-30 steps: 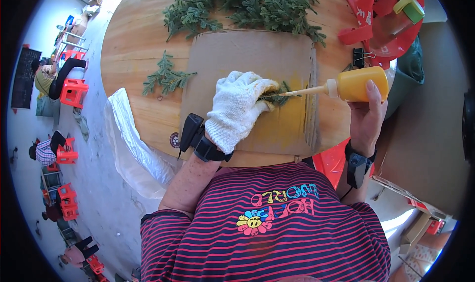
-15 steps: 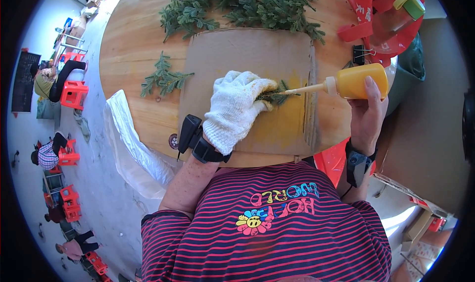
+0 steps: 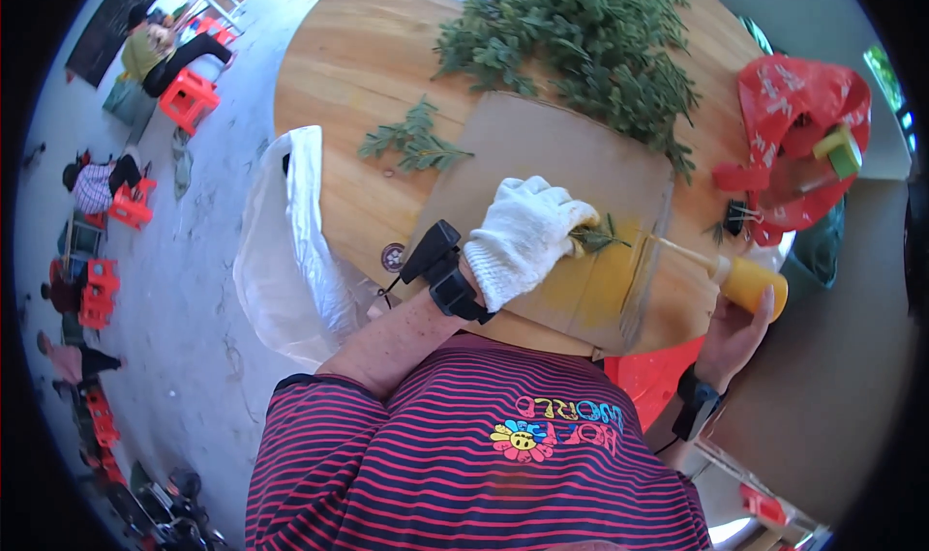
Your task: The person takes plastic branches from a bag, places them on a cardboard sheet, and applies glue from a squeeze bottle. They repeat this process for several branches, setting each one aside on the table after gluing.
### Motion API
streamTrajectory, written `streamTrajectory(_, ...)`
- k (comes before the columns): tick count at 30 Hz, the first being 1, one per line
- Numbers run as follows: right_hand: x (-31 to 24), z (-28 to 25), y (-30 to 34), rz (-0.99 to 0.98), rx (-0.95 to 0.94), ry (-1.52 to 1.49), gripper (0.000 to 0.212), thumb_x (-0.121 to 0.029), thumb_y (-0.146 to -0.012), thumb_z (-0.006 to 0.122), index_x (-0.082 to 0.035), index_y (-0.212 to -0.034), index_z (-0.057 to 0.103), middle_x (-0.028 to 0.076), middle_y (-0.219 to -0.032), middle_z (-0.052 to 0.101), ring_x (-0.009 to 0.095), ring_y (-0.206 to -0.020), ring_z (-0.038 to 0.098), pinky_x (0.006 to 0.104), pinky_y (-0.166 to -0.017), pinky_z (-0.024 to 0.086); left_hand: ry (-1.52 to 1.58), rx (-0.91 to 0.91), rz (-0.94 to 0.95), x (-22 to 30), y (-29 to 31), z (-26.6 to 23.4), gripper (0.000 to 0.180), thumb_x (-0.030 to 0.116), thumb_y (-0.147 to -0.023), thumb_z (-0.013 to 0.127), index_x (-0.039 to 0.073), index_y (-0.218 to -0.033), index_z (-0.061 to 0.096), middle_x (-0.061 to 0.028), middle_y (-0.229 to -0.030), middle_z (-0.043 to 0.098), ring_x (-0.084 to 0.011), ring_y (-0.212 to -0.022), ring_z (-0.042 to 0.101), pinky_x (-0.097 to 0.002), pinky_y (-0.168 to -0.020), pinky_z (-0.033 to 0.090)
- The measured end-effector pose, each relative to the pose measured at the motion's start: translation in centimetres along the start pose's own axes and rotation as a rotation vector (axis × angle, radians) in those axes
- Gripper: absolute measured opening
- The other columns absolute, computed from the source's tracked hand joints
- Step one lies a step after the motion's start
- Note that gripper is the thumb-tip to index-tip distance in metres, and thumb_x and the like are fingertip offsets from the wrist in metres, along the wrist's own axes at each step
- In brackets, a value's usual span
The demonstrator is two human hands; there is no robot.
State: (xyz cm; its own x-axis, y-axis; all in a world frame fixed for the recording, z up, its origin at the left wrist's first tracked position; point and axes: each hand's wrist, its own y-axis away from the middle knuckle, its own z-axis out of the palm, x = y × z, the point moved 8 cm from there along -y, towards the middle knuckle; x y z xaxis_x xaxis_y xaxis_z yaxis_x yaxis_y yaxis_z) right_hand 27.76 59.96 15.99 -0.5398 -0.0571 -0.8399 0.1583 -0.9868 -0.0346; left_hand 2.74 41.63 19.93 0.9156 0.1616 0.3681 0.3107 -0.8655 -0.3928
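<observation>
My left hand [image 3: 533,234], in a white knitted glove with yellow stains, is closed on a small green sprig [image 3: 602,236] above the cardboard sheet [image 3: 542,145]. Bare and wrapped round a yellow squeeze bottle [image 3: 753,286], my right hand [image 3: 740,336] is at the right table edge. The bottle's long thin nozzle [image 3: 682,251] points left toward the sprig, its tip a little apart from it. Yellow stains mark the cardboard's right part. A heap of green sprigs [image 3: 590,43] lies behind the cardboard, and one loose sprig [image 3: 414,140] lies to its left.
A red plastic bag [image 3: 798,116] and a black binder clip [image 3: 740,217] are at the table's right. A white plastic bag [image 3: 295,251] hangs at the left edge of the round wooden table [image 3: 334,77]. Several people sit on red stools [image 3: 189,99] at far left.
The view has turned, so the table appears shifted right and tilted. The nozzle has drawn back from the sprig to the right. Both hands keep their hold.
</observation>
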Motion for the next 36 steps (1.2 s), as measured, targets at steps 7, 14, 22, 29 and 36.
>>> streamTrajectory(7, 3.2, -0.9, 1.3, 0.138, -0.038, -0.097, 0.036, -0.030, -0.090, 0.057, -0.004, -0.115, 0.050, 0.008, -0.104, 0.060, 0.015, -0.088, 0.059, 0.0243, -0.068, 0.046, -0.253, 0.194, -0.145, -5.8, 2.7, -5.7, 0.035, 0.025, -0.064, 0.073, 0.020, -0.098, 0.064, 0.0001, -0.087, 0.060, -0.0213, -0.091, 0.055, -0.0384, -0.082, 0.040)
streamTrajectory(14, 3.4, 0.9, 1.7, 0.036, -0.053, -0.068, 0.035, -0.030, -0.090, 0.056, -0.006, -0.114, 0.051, 0.007, -0.105, 0.060, 0.015, -0.090, 0.058, 0.0234, -0.066, 0.045, -0.517, 0.227, -0.371, -13.5, 5.0, -10.9, 0.029, 0.022, -0.068, 0.072, 0.016, -0.095, 0.065, -0.0046, -0.097, 0.060, -0.0251, -0.097, 0.054, -0.0404, -0.083, 0.042)
streamTrajectory(22, 3.8, -0.4, 1.6, 0.015, -0.058, -0.183, 0.034, -0.029, -0.090, 0.056, -0.005, -0.114, 0.051, 0.007, -0.107, 0.060, 0.017, -0.093, 0.059, 0.0267, -0.072, 0.047, -0.259, 0.429, -0.213, -12.0, 1.3, -13.5, 0.023, 0.023, -0.072, 0.069, 0.015, -0.094, 0.065, -0.0062, -0.094, 0.062, -0.0268, -0.091, 0.057, -0.0379, -0.075, 0.047)
streamTrajectory(29, 3.5, -0.2, 1.9, -0.015, -0.130, -0.168, 0.033, -0.026, -0.091, 0.054, -0.005, -0.116, 0.051, 0.008, -0.108, 0.059, 0.019, -0.097, 0.059, 0.0314, -0.079, 0.049, -0.353, 0.301, -0.153, -12.2, -7.8, -8.3, 0.021, 0.028, -0.077, 0.065, 0.015, -0.093, 0.065, -0.0064, -0.090, 0.064, -0.0270, -0.086, 0.059, -0.0377, -0.073, 0.047)
streamTrajectory(36, 3.3, 0.1, 1.9, -0.030, -0.194, -0.206, 0.032, -0.024, -0.092, 0.053, -0.004, -0.117, 0.050, 0.009, -0.110, 0.058, 0.021, -0.099, 0.059, 0.0349, -0.085, 0.049, -0.477, 0.199, -0.373, -17.8, -10.1, -4.9, 0.019, 0.029, -0.078, 0.064, 0.014, -0.090, 0.066, -0.0073, -0.091, 0.065, -0.0273, -0.088, 0.061, -0.0389, -0.074, 0.047)
